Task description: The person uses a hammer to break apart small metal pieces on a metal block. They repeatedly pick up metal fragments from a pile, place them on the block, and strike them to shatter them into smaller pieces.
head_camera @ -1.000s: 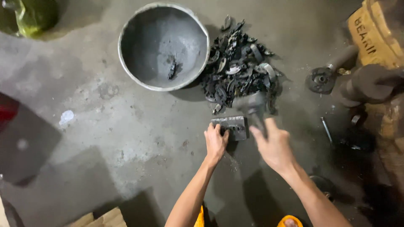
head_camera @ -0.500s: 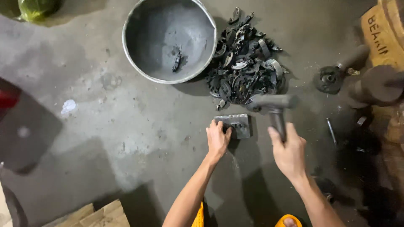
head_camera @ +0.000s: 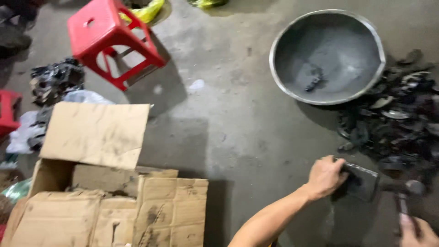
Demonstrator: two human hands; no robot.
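My left hand [head_camera: 325,176] grips the left end of a flat dark metal block [head_camera: 363,180] lying on the concrete floor. My right hand [head_camera: 415,232], at the bottom right corner and partly cut off, holds the handle of a hammer [head_camera: 406,194] whose head rests just right of the block. A heap of dark scrap pieces [head_camera: 393,119] lies behind the block. A large round metal basin [head_camera: 327,56] sits beyond it with one dark piece inside.
An open cardboard box [head_camera: 105,183] fills the lower left. A red plastic stool [head_camera: 112,39] stands at the upper left, with another red stool [head_camera: 8,110] at the left edge. More dark scrap [head_camera: 55,80] and plastic bags lie near it.
The view has swung left, bringing the box and stool into sight. The hammer has come down from above the block to beside it. My left hand stays on the block.
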